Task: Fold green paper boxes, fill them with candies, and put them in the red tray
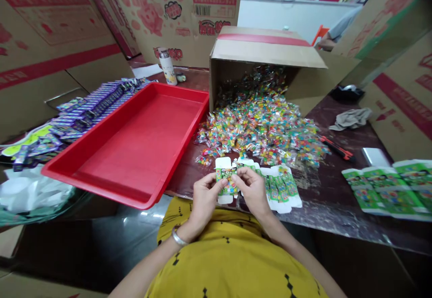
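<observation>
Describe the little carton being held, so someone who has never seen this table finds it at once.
Right of the red tray, a tipped box spills a candy pile over the table. At the pile's near edge, the left hand and right hand hold a small green carton with white flaps. Unlike the same cartons fanned flat beside it, it alone is in hand.

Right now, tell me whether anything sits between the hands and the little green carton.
Nothing visible does: the left hand and right hand both pinch the little green carton directly.
</observation>
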Motion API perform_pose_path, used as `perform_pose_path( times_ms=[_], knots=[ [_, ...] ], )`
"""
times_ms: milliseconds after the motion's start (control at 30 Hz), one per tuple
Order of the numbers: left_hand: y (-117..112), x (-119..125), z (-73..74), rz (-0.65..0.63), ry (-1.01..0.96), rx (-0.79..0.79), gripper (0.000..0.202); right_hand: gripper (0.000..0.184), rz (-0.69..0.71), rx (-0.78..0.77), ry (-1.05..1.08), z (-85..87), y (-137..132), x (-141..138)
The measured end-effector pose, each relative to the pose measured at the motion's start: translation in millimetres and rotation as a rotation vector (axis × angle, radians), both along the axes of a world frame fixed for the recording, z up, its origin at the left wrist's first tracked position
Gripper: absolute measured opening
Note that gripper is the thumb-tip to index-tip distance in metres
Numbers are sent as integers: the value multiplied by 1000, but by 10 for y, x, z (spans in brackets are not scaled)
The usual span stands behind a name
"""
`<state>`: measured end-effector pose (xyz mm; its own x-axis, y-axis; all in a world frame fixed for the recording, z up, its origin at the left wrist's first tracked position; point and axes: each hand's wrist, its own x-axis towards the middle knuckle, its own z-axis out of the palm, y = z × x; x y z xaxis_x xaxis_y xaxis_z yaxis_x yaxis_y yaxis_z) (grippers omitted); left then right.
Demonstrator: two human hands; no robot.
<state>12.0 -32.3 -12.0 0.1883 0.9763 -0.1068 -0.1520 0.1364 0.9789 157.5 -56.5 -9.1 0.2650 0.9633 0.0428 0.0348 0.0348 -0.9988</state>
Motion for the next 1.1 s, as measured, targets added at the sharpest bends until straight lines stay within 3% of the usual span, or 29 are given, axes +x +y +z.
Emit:
perform_pose_path(
  times_ms=[167,300,433,533,600,700,800,933,1100],
  knots=[
    [-41,-39,-3,53,15,156,58,32,-42,82,-41,-57,8,-74],
    [-57,-92,11,-81,108,137,48,29,-64,175,-206,-116,-25,-74],
    [-62,-144,62,-275,-21,47,33,16,-6,225,-395,-147,-72,8],
    [-70,-171,75,-311,-17,70,26,10,29,266,-477,-137,-76,65],
    [-70,-179,60,-280,4,83,27,13,47,257,-448,-122,-57,66],
    [-53,-176,33,-204,-64,49,32,8,55,174,-210,-82,-6,20],
    [-18,-176,34,-158,-134,13,40,19,84,113,-22,-9,61,-14],
    [16,-197,64,-155,-124,5,42,17,244,96,-78,105,144,28],
    [10,-220,70,-154,-56,52,41,23,272,-97,-46,178,228,112]
  ],
)
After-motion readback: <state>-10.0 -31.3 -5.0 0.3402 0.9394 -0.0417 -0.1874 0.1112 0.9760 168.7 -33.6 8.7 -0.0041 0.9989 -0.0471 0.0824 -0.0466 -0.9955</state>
